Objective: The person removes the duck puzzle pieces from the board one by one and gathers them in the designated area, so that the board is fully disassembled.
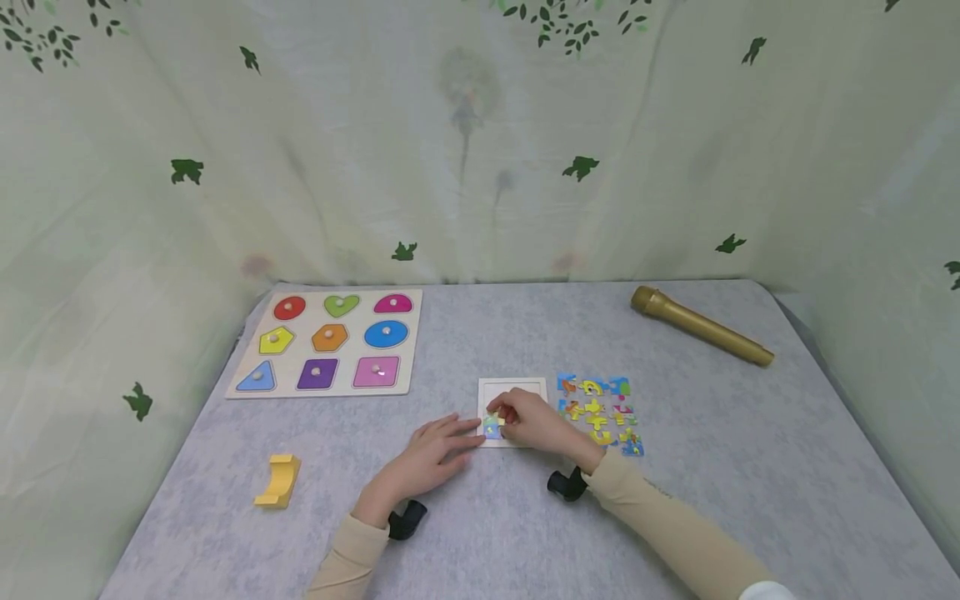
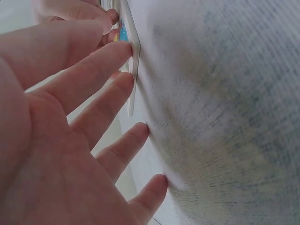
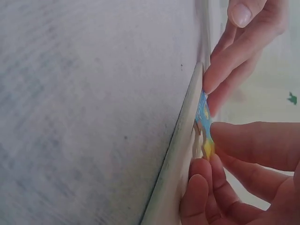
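Note:
A small white puzzle tray point(image 1: 516, 381) lies on the table in front of me. In its near left corner sits a blue-and-yellow jigsaw piece point(image 3: 205, 115), which my right hand point(image 1: 542, 423) pinches between thumb and fingers. My left hand point(image 1: 431, 454) reaches in from the left with its fingers stretched out. Two of its fingertips point(image 2: 125, 49) touch the tray's edge, while the lower ones rest by the tabletop. Right of the tray, several colourful loose jigsaw pieces point(image 1: 595, 408) are laid out in rows, partly hidden by my right wrist.
A wooden shape board point(image 1: 411, 367) with knobbed coloured shapes lies at the back left. Nearer on that side is a curved yellow block point(image 1: 281, 481). At the back right lies a gold microphone-shaped tube point(image 1: 701, 325). A leaf-patterned curtain point(image 1: 330, 167) hangs behind the table.

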Tool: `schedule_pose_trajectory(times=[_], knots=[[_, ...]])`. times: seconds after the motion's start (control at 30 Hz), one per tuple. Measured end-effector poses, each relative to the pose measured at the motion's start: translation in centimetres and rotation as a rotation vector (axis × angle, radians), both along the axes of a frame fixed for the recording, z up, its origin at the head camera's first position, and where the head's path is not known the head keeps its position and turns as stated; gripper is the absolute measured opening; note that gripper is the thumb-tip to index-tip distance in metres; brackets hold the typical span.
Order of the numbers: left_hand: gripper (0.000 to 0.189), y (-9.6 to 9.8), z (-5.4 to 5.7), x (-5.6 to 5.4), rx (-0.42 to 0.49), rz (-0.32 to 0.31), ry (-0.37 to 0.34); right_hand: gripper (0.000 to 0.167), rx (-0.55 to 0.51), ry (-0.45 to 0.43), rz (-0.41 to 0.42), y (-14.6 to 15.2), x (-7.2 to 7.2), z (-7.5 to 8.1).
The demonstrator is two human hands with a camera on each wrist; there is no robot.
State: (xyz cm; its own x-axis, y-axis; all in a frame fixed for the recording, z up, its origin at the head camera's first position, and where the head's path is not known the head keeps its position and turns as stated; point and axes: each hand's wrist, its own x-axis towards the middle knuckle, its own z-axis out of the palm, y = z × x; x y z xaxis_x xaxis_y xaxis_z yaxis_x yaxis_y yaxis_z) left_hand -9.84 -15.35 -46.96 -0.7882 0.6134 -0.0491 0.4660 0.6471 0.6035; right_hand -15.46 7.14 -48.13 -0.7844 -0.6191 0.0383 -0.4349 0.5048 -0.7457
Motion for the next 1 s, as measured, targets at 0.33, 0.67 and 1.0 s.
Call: schedule_pose_trajectory(times=[0.33,0.67,1.0], knots=[[0.034,0.0,0.0,-0.1,-0.014,0.012,-0.027,0.020,-0.080,-0.004,-0.076,1.0,-0.1,-0.4],[0.034,0.0,0.0,-0.1,-0.001,0.015,-0.048,0.012,-0.097,-0.088,-0.146,6.7,0.1,0.2],[0.034,-0.2,-0.2,-0.3,0.025,0.010,-0.052,0.011,-0.083,-0.105,-0.152,10.9,0.4,0.5]])
